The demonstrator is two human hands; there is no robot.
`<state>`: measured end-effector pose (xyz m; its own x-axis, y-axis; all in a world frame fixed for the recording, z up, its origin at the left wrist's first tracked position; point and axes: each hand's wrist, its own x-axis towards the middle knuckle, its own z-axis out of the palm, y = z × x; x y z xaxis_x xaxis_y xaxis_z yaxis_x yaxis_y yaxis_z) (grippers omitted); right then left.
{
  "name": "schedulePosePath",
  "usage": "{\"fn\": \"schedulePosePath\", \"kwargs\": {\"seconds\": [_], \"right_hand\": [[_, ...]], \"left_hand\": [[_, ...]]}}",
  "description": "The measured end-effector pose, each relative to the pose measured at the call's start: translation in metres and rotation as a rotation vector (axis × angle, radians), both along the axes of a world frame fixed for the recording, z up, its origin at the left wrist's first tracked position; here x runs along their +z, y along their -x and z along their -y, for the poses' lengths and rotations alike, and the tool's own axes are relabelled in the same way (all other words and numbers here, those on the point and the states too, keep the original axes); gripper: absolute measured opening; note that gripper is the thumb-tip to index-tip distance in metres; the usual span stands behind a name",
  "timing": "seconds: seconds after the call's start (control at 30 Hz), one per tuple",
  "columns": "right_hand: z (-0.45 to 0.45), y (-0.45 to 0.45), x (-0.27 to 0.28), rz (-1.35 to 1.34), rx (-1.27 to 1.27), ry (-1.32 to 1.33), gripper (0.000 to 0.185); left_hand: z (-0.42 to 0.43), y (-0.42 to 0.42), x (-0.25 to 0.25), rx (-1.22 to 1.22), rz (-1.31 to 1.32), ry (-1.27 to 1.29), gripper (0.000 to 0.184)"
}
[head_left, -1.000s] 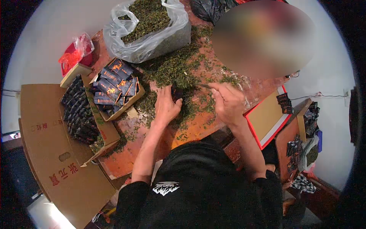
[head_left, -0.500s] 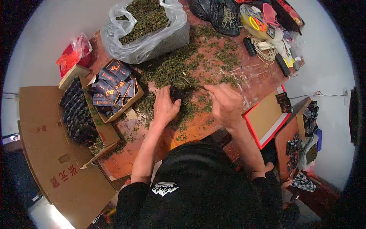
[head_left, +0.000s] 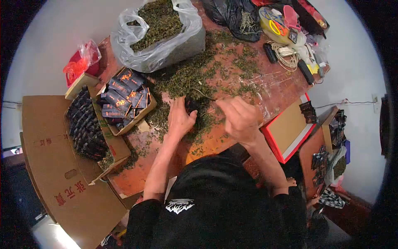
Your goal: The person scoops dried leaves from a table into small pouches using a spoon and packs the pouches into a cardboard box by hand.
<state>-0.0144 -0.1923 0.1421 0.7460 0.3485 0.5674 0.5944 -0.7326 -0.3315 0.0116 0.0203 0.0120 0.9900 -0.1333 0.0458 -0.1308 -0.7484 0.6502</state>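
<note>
My left hand [head_left: 181, 117] is closed around a small black packet [head_left: 191, 104], held upright over the table. In my right hand [head_left: 239, 118] is the end of a thin spoon [head_left: 206, 96]; its far end points left, just above the packet's mouth, and its bowl is hard to make out. Dried tea leaves [head_left: 182, 81] lie loose around and beyond both hands. Left of my left hand stands a small carton [head_left: 139, 115] full of flat black packets with orange print [head_left: 118, 97].
A clear plastic bag [head_left: 137, 58] of leaves stands at the back. Left is a large cardboard box [head_left: 54, 145] with rows of black packets [head_left: 86, 128]. A red-edged box lid [head_left: 286, 133] lies at right. Cords [head_left: 286, 56] and black plastic bags [head_left: 232, 16] lie at the back right.
My right hand has moved slightly left and down, and the spoon has tipped over the packet. The leaf heap seen at its tip before no longer shows. My left hand keeps its grip.
</note>
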Motion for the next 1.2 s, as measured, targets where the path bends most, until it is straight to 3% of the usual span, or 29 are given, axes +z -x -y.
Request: {"fn": "schedulePosePath", "kwargs": {"seconds": [0.53, 0.83, 1.0, 1.13, 1.2], "right_hand": [[0.006, 0.008, 0.003, -0.007, -0.072, -0.012, 0.028], [0.043, 0.0, -0.056, -0.234, -0.38, -0.082, 0.018], [0.034, -0.008, -0.086, -0.255, -0.345, -0.148, 0.016], [0.022, -0.018, -0.097, -0.283, -0.298, -0.129, 0.015], [0.015, -0.025, -0.102, -0.376, -0.312, -0.279, 0.016]], "left_hand": [[-0.004, 0.005, 0.001, 0.03, -0.017, 0.064, 0.063], [-0.013, 0.005, 0.0, 0.141, -0.022, 0.185, 0.055], [-0.011, -0.002, 0.0, 0.143, 0.005, 0.116, 0.056], [-0.003, -0.012, 0.006, 0.116, -0.165, 0.152, 0.06], [0.002, -0.016, 0.007, 0.106, -0.212, 0.154, 0.064]]}}
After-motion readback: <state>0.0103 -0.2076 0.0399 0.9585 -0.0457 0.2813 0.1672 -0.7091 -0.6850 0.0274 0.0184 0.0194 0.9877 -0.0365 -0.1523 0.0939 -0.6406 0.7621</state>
